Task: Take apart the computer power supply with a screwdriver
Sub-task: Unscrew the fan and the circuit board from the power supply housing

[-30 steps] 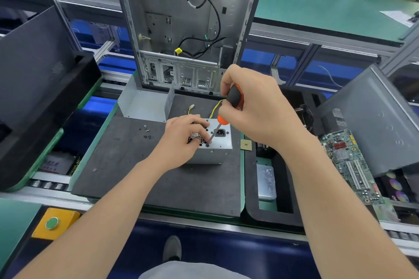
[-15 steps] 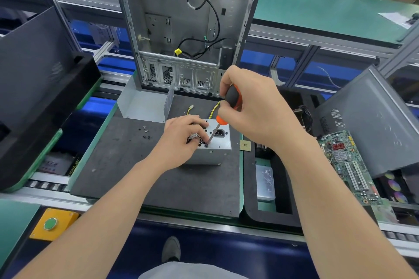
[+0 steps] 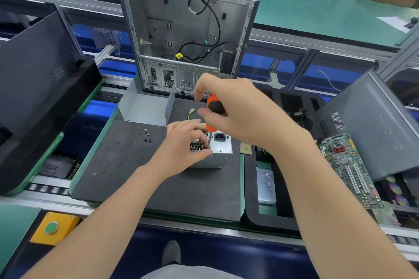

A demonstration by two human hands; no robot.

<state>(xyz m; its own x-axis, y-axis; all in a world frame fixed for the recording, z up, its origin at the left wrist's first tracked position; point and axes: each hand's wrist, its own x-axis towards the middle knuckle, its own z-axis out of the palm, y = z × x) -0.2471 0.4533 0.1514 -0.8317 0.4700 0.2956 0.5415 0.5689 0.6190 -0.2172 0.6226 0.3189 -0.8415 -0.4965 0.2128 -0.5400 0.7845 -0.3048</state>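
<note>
The power supply (image 3: pixel 223 146) is set on the bench (image 3: pixel 127 165), gripped over its fan grille by the left hand (image 3: pixel 183 142). The screwdriver (image 3: pixel 213 115) is pinched at its handle by the right hand (image 3: pixel 240 111). The shaft is best held square to the screw, with firm downward pressure.

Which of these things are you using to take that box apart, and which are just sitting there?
Part of the job: power supply, screwdriver gripped by the right hand, left hand resting on the power supply, loose screws.
Just lying about: open computer case, circuit board, grey side panel, yellow button box.
</note>
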